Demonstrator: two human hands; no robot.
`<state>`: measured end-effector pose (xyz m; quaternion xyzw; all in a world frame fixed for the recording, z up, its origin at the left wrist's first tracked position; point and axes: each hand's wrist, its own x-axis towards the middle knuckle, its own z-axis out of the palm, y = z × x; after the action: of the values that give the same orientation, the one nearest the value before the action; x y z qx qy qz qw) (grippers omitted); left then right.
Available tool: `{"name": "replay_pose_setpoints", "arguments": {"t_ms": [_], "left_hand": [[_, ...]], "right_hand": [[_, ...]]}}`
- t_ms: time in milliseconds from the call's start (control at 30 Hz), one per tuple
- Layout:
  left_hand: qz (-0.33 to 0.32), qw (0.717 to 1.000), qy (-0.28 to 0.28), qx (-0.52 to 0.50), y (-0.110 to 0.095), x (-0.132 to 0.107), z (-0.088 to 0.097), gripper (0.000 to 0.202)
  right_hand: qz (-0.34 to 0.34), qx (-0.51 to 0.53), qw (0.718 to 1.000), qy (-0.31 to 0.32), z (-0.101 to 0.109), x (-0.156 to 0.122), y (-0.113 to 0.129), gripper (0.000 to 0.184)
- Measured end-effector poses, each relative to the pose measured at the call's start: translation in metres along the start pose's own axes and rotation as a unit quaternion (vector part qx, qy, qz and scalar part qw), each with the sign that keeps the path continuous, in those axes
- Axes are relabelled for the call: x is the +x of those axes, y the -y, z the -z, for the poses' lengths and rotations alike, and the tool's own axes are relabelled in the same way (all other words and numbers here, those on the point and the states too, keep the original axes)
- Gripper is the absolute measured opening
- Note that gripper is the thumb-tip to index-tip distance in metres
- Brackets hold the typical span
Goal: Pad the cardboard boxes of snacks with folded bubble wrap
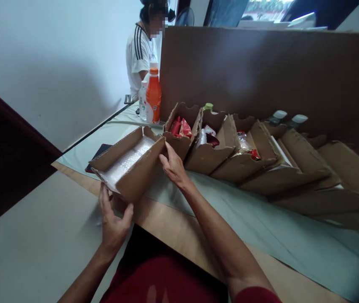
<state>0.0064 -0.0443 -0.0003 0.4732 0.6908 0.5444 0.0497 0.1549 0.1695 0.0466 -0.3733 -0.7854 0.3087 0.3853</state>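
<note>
An open cardboard box (141, 179) is held tilted at the table's left end. Clear bubble wrap (127, 162) lies along its inside. My left hand (113, 219) supports its near end from below, fingers on one side and thumb on the other. At the far right corner, my right hand (173, 166) grips the wall with thumb and fingers. Close to my right hand stands another cardboard box (179, 147) with red packets (181, 127) in it. Part of a dark flat object (102, 150) shows behind the held box.
Several more cardboard boxes (217, 158) stand in a row to the right, some holding packets. An orange bottle (154, 94) and a clear bottle (142, 101) stand at the back. A tall brown panel (261, 71) closes off the rear. Beyond the table is a person in white (137, 54).
</note>
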Motion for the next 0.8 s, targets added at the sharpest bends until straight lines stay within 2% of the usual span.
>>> {"name": "replay_pose_setpoints", "arguments": {"t_ms": [133, 233, 400, 533, 667, 800], "left_hand": [[-0.048, 0.998, -0.009, 0.044, 0.007, -0.002, -0.012, 0.095], [-0.057, 0.997, -0.014, 0.05, 0.003, 0.007, -0.023, 0.096], [-0.04, 0.999, 0.022, 0.024, -0.005, 0.022, -0.045, 0.094], [-0.036, 0.998, 0.057, -0.015, -0.006, 0.044, -0.075, 0.094], [-0.072, 0.994, 0.078, -0.04, 0.0, 0.083, -0.114, 0.088], [-0.077, 0.99, 0.107, -0.043, 0.013, 0.116, -0.138, 0.087]], "right_hand": [[-0.022, -0.032, 0.999, -0.038, -0.027, 0.02, -0.004, 0.064], [-0.023, -0.033, 0.998, -0.039, -0.038, 0.02, -0.009, 0.065], [-0.005, -0.026, 1.0, -0.012, -0.048, 0.011, -0.015, 0.059], [-0.022, -0.024, 0.999, -0.024, -0.049, -0.014, -0.029, 0.05], [-0.05, -0.031, 0.998, -0.03, -0.045, -0.05, -0.048, 0.046], [-0.061, -0.04, 0.997, -0.027, -0.033, -0.086, -0.048, 0.038]]}}
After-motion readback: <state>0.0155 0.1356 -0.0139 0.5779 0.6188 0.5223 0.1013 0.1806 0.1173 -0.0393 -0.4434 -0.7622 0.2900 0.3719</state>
